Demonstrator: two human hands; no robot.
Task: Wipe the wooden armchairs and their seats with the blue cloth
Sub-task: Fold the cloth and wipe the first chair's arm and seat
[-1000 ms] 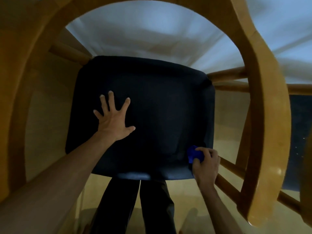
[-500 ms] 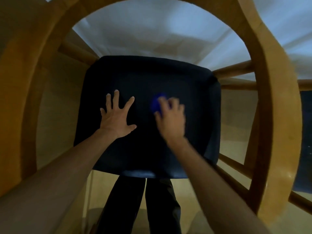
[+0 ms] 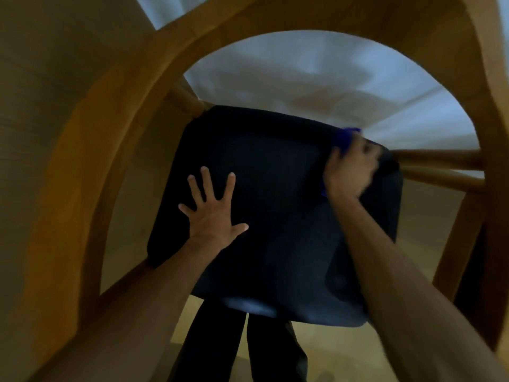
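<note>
The left hand [image 3: 213,216] is lying flat, fingers spread, on the dark seat [image 3: 275,188]; the right hand [image 3: 349,169] is gripping the blue cloth [image 3: 345,136] at the seat's far corner.

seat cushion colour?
Very dark navy, near black, plain: the seat cushion, clearest in the head view.

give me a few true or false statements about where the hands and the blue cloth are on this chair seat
1. The left hand lies flat on the dark seat with fingers spread. True.
2. The blue cloth is under the left hand. False: the right hand holds it.
3. The right hand is at the seat's far right corner. True.
4. The cloth lies on the wooden armrest. False: it is on the seat's far edge.
5. Both hands touch each other. False: they are apart.
</note>
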